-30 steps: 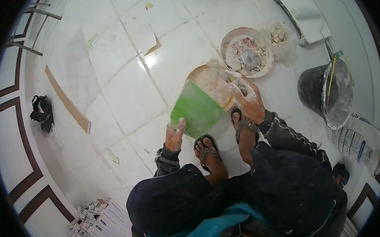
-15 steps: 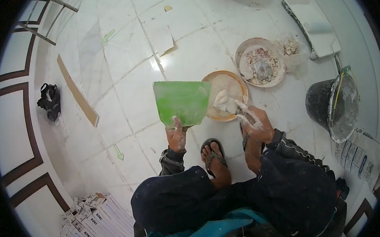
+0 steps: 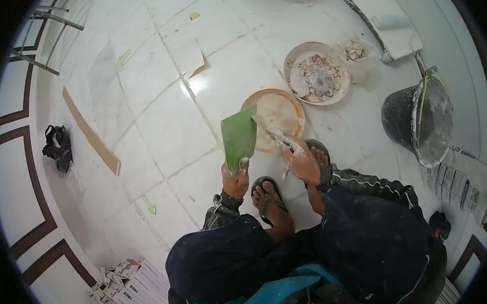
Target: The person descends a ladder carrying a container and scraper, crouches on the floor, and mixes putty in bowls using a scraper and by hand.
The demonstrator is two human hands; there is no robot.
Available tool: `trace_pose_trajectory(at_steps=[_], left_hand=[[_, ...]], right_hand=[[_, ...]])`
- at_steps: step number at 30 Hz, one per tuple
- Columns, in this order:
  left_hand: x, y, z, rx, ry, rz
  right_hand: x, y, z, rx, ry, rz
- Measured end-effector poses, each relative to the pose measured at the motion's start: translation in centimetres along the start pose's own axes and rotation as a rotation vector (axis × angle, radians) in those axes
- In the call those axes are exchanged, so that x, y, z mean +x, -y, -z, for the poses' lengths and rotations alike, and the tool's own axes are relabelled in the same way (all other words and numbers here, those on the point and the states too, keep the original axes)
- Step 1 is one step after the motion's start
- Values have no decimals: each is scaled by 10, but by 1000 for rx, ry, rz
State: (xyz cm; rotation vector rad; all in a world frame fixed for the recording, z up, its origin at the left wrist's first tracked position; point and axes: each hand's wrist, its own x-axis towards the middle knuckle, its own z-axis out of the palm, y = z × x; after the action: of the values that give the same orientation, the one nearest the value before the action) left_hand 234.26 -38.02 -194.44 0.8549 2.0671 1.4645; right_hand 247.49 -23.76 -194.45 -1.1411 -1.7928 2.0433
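Observation:
My left hand (image 3: 235,180) is closed on the lower edge of a green, flat plastic board (image 3: 238,137), thumb on top, tilted toward the right. My right hand (image 3: 302,161), smeared with white paste, grips a putty knife (image 3: 273,133). Its blade points up-left at the board's right edge; whether it touches cannot be made out. Beneath the tool lies a round orange-rimmed dish (image 3: 300,114) coated with pale putty (image 3: 277,108), partly covered by the board and my right hand.
Behind the dish stands a round tub (image 3: 345,93) of crumbly scraps, beside a plastic bag (image 3: 356,52). A paint tray (image 3: 396,36) and black bucket (image 3: 402,112) are on the right. At left lie a brown strip (image 3: 90,131), black bag (image 3: 58,148) and TACO boxes (image 3: 133,292).
The green board has turned from facing up to a steeper tilt. My right hand has moved left with the putty knife, bringing its blade from over the dish to the board's edge.

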Motion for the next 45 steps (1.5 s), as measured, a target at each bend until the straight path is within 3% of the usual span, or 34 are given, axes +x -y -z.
trace_pose_trajectory(at_steps=[5,7,9,11,12,14,16,20,22,28,29,31,32,33,34,35,36,38,45], left_hand=[[-1,-2,7,64,141,1],[-2,-4,0,-68,41,46],[-1,-2,2,-197,-67,89],[0,5,11,-414,-106,337],[1,7,14,-415,-113,336],[4,8,17,-370,-51,358],[6,6,20,-337,4,347],[8,-12,15,-248,106,299],[8,-12,15,-203,164,270],[10,-11,20,-28,441,211],[11,-13,20,92,518,165],[13,-19,20,169,492,117],[15,-24,21,248,465,70],[19,-26,20,249,461,68],[26,-28,18,403,428,-155],[32,-31,16,553,391,-378],[36,-39,13,552,389,-378],[41,-53,8,859,436,-414],[35,-53,11,692,391,-424]], right_hand=[[12,0,12,52,-83,-37],[21,7,21,76,-83,-17],[30,6,31,14,-147,338],[22,12,47,-84,-58,343],[18,18,51,-185,21,345],[13,19,51,-197,35,443],[8,12,54,-422,10,579],[17,29,53,-559,177,547],[18,32,48,-533,137,682],[16,42,41,-531,-70,778],[19,38,40,-533,-70,777],[32,29,39,-155,0,619],[27,42,36,-155,2,624],[17,55,33,66,8,406],[10,65,29,281,15,183],[10,65,24,279,17,184],[9,65,20,403,24,145],[10,64,12,524,36,106],[24,52,13,555,-69,197]])
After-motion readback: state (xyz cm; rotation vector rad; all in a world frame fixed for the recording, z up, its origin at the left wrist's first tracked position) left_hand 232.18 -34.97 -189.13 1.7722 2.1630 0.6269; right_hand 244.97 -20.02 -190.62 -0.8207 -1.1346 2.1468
